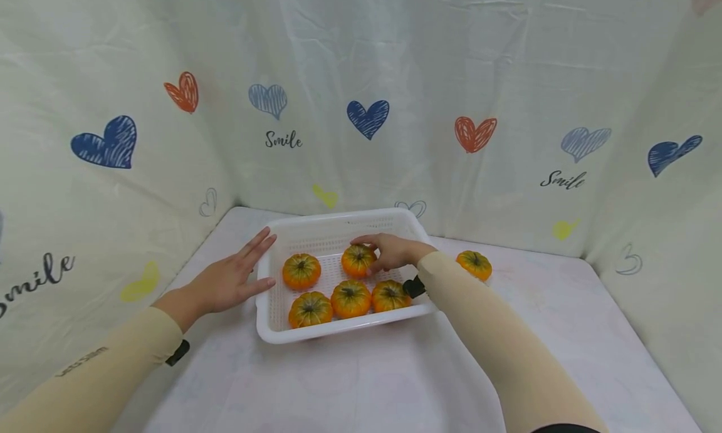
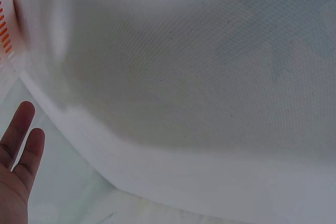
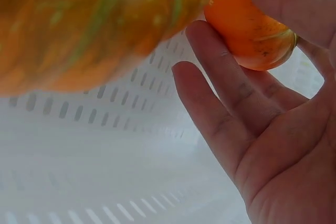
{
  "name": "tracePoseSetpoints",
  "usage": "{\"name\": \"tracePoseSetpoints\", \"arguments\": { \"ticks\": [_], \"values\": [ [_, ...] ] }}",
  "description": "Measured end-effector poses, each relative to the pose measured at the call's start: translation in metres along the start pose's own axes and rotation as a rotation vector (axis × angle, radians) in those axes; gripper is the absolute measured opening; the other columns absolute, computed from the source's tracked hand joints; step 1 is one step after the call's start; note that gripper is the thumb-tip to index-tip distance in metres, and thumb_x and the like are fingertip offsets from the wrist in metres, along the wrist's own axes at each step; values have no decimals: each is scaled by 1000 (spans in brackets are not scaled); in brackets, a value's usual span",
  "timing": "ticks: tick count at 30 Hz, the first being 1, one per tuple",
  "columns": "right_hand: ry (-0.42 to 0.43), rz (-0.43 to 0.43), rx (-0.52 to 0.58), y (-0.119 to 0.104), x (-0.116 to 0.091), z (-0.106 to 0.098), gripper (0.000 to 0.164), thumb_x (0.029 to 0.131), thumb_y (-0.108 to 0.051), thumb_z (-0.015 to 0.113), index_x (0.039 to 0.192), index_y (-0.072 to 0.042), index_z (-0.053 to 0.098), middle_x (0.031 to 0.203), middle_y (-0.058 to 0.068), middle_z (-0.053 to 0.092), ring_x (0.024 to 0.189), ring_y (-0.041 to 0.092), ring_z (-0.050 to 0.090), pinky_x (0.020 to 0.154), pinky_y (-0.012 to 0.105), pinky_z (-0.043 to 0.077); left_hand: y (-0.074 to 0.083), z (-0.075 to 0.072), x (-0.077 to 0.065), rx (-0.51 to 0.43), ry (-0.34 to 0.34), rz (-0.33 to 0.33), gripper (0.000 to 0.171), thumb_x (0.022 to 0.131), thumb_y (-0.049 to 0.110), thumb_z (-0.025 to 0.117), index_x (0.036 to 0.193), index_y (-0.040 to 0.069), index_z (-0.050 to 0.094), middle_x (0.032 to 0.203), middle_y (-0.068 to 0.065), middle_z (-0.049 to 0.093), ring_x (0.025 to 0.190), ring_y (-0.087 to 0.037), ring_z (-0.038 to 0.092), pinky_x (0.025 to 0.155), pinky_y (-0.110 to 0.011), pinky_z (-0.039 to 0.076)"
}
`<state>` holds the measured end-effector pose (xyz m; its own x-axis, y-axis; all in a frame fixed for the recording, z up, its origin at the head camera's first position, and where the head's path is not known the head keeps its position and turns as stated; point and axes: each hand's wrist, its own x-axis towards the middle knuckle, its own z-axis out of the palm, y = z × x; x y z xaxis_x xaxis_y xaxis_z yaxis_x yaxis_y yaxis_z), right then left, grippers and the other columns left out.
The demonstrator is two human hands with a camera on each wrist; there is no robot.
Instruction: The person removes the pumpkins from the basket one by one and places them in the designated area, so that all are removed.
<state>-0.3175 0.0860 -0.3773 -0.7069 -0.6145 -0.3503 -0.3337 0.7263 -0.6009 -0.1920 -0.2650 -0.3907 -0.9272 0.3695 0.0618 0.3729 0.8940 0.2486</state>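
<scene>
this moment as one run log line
right hand: grips pumpkin inside white basket | left hand: fingers spread beside basket's left rim | four other pumpkins: in basket | another pumpkin: on table, right of basket

Right grip (image 1: 393, 252): on a pumpkin (image 1: 358, 261) inside the basket (image 1: 350, 325); unobstructed above.
Left of it: narrow floor gap, then another pumpkin (image 1: 301, 272).
Nearer the person: three close-set pumpkins (image 1: 351, 300) block.
Beyond it: the basket's far wall.
Left grip (image 1: 230, 284): basket wall on its right; free surface (image 1: 338, 376) nearer the person.
</scene>
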Motion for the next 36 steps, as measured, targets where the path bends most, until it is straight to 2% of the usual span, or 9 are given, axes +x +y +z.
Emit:
{"name": "tracePoseSetpoints", "arguments": {
  "ticks": [6, 13, 18, 25, 31, 36],
  "values": [
    [37, -9, -42, 1, -4, -6, 74, 87, -11, 78, 151, -30, 45, 145, 12, 48, 117, 27, 52, 89, 36, 54, 0, 0, 0, -3, 4, -2, 87, 98, 53, 54, 162, 21, 4, 167, -4, -4, 134, -44, 44, 94, -59, 48],
    [64, -4, -14, 3, -8, -13, 75, 88, -12, 78, 152, -30, 43, 145, 16, 45, 101, 28, 58, 82, 33, 56, -1, 1, 0, -3, 5, 2, 87, 98, 53, 53, 162, 21, 3, 167, -4, -5, 135, -44, 43, 94, -60, 48],
    [77, -34, -36, 3, -10, -15, 75, 88, -12, 77, 153, -26, 42, 147, 14, 45, 119, 26, 51, 90, 36, 54, 0, 0, -1, -4, 0, 1, 87, 98, 52, 54, 162, 20, 4, 167, -5, -4, 133, -44, 44, 95, -60, 48],
    [86, -30, 22, 2, -18, -21, 76, 88, -11, 78, 153, -26, 41, 149, 17, 41, 100, 29, 59, 82, 33, 57, 2, -1, -1, -4, -6, 3, 88, 98, 53, 53, 162, 20, 3, 167, -6, -4, 133, -46, 44, 94, -60, 48],
    [105, -42, 65, 2, -27, -28, 74, 89, -11, 76, 153, -27, 42, 148, 15, 41, 114, 32, 56, 87, 36, 56, 1, -1, -2, -4, -5, -1, 88, 97, 54, 53, 162, 20, 3, 167, -6, -4, 133, -45, 44, 93, -60, 49],
    [101, -36, 119, 4, -35, -35, 74, 89, -10, 76, 153, -27, 42, 148, 15, 38, 111, 32, 59, 86, 36, 56, 2, -1, -1, -6, -6, 3, 88, 98, 53, 53, 162, 20, 4, 167, -6, -4, 133, -45, 44, 92, -59, 49]
  ]
}}
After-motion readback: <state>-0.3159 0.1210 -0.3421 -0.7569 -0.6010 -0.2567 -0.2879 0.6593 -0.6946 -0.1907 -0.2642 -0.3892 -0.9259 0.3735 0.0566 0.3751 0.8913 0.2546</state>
